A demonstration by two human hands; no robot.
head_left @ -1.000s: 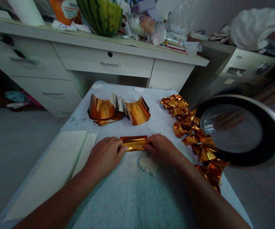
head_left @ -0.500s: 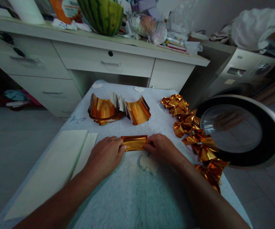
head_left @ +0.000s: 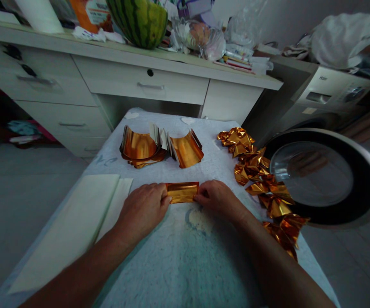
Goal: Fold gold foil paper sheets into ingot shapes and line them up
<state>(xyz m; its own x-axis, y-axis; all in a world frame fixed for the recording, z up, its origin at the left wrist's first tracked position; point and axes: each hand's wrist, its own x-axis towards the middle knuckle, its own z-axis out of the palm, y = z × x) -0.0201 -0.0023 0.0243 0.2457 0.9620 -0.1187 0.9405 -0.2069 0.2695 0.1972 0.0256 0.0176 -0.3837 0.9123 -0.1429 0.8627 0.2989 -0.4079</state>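
Note:
A small folded strip of gold foil paper (head_left: 182, 192) lies level between my hands, over the cloth-covered table. My left hand (head_left: 146, 205) pinches its left end between thumb and fingers. At the right end, the thumb and fingers of my right hand (head_left: 216, 197) grip the strip. Beyond it stand two curved stacks of gold foil sheets, one at the left (head_left: 139, 146) and one at the right (head_left: 187, 149), with pale backs. A long pile of folded gold foil pieces (head_left: 257, 164) runs down the table's right side.
White paper sheets (head_left: 72, 218) lie at the left of the table (head_left: 185, 265). Behind is a white desk (head_left: 120, 81) bearing a watermelon (head_left: 140, 23) and plastic bags. A washing machine's round open door (head_left: 313, 171) adjoins the right edge.
My left hand has shifted very slightly to the right at its end of the strip. The view has moved a little; my right hand keeps its grip.

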